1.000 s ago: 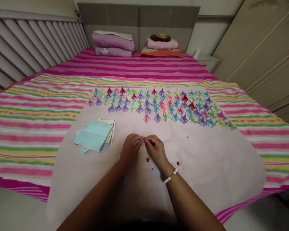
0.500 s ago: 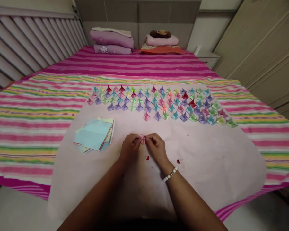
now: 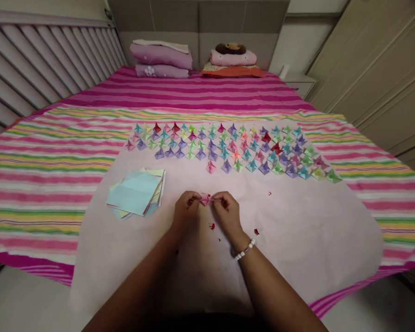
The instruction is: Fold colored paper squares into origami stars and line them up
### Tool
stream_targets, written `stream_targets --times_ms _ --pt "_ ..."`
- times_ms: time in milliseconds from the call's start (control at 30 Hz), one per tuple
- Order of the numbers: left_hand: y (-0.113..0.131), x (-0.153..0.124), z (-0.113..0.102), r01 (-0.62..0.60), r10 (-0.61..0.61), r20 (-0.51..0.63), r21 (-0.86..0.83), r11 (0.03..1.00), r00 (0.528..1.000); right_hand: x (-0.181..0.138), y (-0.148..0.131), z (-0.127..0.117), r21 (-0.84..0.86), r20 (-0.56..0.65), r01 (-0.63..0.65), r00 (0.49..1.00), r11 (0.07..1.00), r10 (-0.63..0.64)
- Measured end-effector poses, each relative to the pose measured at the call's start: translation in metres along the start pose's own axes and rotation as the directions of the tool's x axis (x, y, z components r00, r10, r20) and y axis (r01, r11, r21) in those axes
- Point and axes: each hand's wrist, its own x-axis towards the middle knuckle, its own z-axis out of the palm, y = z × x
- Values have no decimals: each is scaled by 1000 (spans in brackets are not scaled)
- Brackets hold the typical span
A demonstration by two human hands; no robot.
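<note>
Between my hands is a small pink origami crane [image 3: 205, 200], pinched at both sides. My left hand [image 3: 186, 211] grips its left tip between thumb and fingers. On the opposite side, my right hand [image 3: 227, 212] pinches the right tip; a white bead bracelet [image 3: 245, 250] circles that wrist. A red fleck shows on the crane's upper part. Several finished paper cranes [image 3: 211, 145] in many colours stand in rows beyond my hands. Left of my left hand lies a stack of square paper [image 3: 134, 191], light blue on top.
A pale sheet [image 3: 307, 240] covers the middle of the striped bed. Torn red scraps [image 3: 212, 226] lie near my right hand, with another red scrap [image 3: 256, 231] further right. Folded bedding [image 3: 162, 57] and a plush toy [image 3: 230, 48] rest by the headboard [image 3: 197, 18].
My hands have drawn slightly apart, and the pink crane between them looks spread wider. A red fleck now shows on it. The rows and paper stack stay put.
</note>
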Motion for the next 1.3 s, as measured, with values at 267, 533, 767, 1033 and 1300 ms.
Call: stream_targets --times_ms 267,533,767,1033,1300 --pt "-5 0 2 -201 191 64 204 958 979 0 -4 -1 -91 24 118 993 989 -116" --pt "-3 -2 2 -204 177 105 368 907 979 -2 -6 -1 -188 39 175 985 966 -170" --pt "-3 0 -18 -348 211 329 444 826 920 -3 -7 -1 -190 37 170 985 967 -166" --pt "18 5 -40 -467 240 475 445 764 847 -5 -7 -1 -186 47 288 957 939 -285" --pt "24 47 -100 -246 320 -63 509 825 945 -7 -6 -5 -218 -145 293 934 931 -328"
